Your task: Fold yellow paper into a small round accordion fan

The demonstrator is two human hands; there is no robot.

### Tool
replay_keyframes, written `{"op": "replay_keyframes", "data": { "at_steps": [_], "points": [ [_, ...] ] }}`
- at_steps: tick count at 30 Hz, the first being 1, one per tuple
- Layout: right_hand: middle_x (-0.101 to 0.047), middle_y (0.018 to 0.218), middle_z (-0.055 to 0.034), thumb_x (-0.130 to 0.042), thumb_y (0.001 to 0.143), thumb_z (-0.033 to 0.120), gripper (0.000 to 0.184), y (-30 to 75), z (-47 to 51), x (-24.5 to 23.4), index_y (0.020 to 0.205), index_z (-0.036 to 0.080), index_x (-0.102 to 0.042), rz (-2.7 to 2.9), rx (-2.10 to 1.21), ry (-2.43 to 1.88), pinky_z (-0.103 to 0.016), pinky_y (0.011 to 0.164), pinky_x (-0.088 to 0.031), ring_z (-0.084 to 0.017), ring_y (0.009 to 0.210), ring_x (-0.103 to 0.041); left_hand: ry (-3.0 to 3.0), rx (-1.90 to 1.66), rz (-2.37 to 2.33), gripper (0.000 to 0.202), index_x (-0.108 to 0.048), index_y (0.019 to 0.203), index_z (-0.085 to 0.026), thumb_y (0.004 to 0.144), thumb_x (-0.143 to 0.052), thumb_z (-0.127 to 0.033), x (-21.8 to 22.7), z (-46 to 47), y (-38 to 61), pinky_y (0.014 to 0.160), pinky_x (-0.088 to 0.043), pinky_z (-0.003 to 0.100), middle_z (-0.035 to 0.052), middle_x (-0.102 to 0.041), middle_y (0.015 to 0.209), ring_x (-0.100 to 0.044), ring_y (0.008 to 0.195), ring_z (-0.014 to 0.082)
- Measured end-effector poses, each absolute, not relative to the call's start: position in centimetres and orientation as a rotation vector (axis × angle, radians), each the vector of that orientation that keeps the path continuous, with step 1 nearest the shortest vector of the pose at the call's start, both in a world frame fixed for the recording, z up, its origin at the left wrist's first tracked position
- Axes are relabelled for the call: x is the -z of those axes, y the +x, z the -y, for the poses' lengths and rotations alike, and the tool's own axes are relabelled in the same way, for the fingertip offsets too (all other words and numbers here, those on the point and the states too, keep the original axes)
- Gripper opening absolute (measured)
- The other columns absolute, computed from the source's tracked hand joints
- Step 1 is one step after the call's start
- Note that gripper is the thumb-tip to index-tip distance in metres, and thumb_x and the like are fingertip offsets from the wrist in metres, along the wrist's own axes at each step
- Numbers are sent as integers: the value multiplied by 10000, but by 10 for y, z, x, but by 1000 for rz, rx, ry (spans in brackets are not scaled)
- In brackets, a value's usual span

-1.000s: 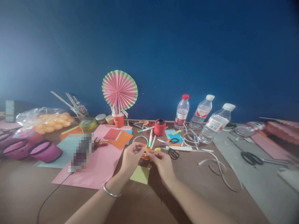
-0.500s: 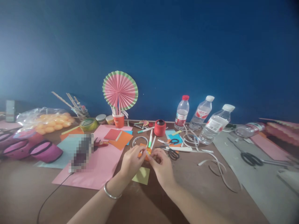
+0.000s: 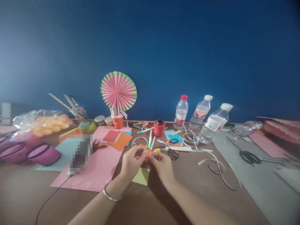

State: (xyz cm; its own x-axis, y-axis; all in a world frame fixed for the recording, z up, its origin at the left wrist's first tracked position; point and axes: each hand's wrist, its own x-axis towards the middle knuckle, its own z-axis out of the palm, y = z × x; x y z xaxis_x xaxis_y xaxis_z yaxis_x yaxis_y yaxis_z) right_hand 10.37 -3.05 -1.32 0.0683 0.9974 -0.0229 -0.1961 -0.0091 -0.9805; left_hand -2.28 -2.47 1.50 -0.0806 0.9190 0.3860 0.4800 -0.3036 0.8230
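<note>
My left hand (image 3: 133,158) is closed in a pinch, a silver bangle on its wrist. Facing it, my right hand (image 3: 162,163) pinches too, and the fingertips of both nearly meet. What lies between them is too small to make out. Just behind the fingers is an orange piece of paper (image 3: 148,155), partly covered by them. A yellow fringed piece (image 3: 157,150) shows right above my right fingers. Below my hands lies a pale yellow paper square (image 3: 142,176). Black-handled scissors (image 3: 173,153) rest to the right of my right hand.
Behind my hands are a green-and-white marker (image 3: 150,139) and a red round container (image 3: 159,128). A pleated pink fan (image 3: 118,91) stands in an orange cup (image 3: 117,122). Water bottles (image 3: 213,124) and white strips (image 3: 219,165) are at right. Pink paper (image 3: 98,168) covers the left side.
My fingers have shifted slightly, still pinched together. The yellow fringed piece now shows above my right fingers. The whole view has moved a little, so things sit slightly farther left.
</note>
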Motion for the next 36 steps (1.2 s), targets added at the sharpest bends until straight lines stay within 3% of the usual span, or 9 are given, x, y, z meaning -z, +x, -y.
{"op": "replay_keyframes", "data": {
  "at_steps": [6, 12, 20, 31, 36],
  "points": [
    [-626, 592, -36, -657, 628, 355, 226, 107, 29, 11, 636, 131, -623, 997, -1301, -1126, -256, 522, -417, -155, 538, -559, 1395, -1350, -1364, 165, -552, 810, -168, 686, -579, -274, -10, 18, -21, 574, -510, 240, 5, -619, 704, -614, 595, 132],
    [-663, 755, -71, -653, 623, 317, 213, 109, 28, 12, 513, 144, -595, 999, -1279, -1121, -293, 625, -437, -186, 665, -600, 1223, -1337, -1274, 228, -529, 823, -166, 654, -619, -291, -14, 17, -19, 592, -536, 262, -11, -601, 698, -612, 590, 122],
    [-668, 793, -85, -660, 612, 346, 241, 109, 26, 18, 503, 137, -606, 1037, -1324, -1087, -295, 639, -440, -201, 716, -600, 1197, -1346, -1280, 223, -532, 807, -166, 656, -623, -302, -11, 16, -19, 617, -543, 286, -11, -612, 674, -625, 607, 137],
    [-638, 555, -29, -656, 618, 334, 205, 109, 30, 12, 580, 133, -671, 1060, -1296, -1176, -243, 522, -386, -142, 522, -538, 1144, -1340, -1188, 230, -521, 847, -161, 675, -619, -279, -15, 17, -19, 637, -547, 289, -9, -604, 710, -632, 656, 139],
    [-652, 586, -49, -643, 628, 351, 235, 110, 29, 15, 581, 121, -663, 1128, -1279, -1197, -251, 534, -387, -152, 548, -544, 1077, -1348, -1205, 265, -513, 849, -165, 651, -634, -292, -14, 16, -18, 626, -542, 305, -21, -606, 666, -632, 612, 142]
  ]
}}
